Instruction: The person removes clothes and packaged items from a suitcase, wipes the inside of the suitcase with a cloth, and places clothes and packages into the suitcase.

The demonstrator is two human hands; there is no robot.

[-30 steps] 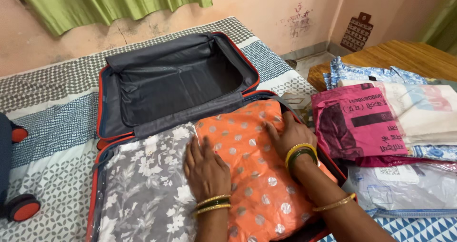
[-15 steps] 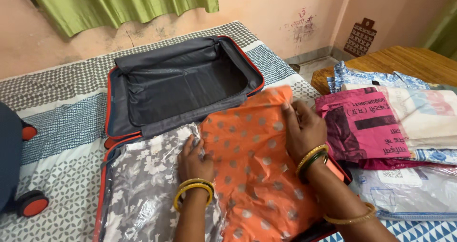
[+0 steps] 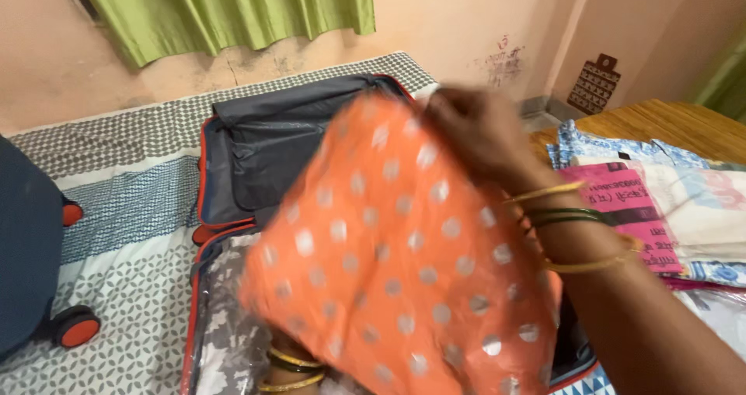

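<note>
Patterned bedsheet (image 3: 116,286) underlies an open red-trimmed suitcase (image 3: 233,170); a grey floral packet (image 3: 225,333) lies in its near half. Your left hand (image 3: 291,348) is hidden beneath the orange dotted packet (image 3: 396,263), so its grip cannot be told. Your right hand (image 3: 474,135) pinches the packet's far upper corner, holding it tilted above the case, long axis sloping from that corner down toward you.

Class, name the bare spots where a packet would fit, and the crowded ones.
Free: the grey-lined suitcase half by the wall, and the bedsheet left of it. Crowded: the near half, holding the grey floral packet beneath the right hand's raised orange packet; the table's packet stack.
</note>
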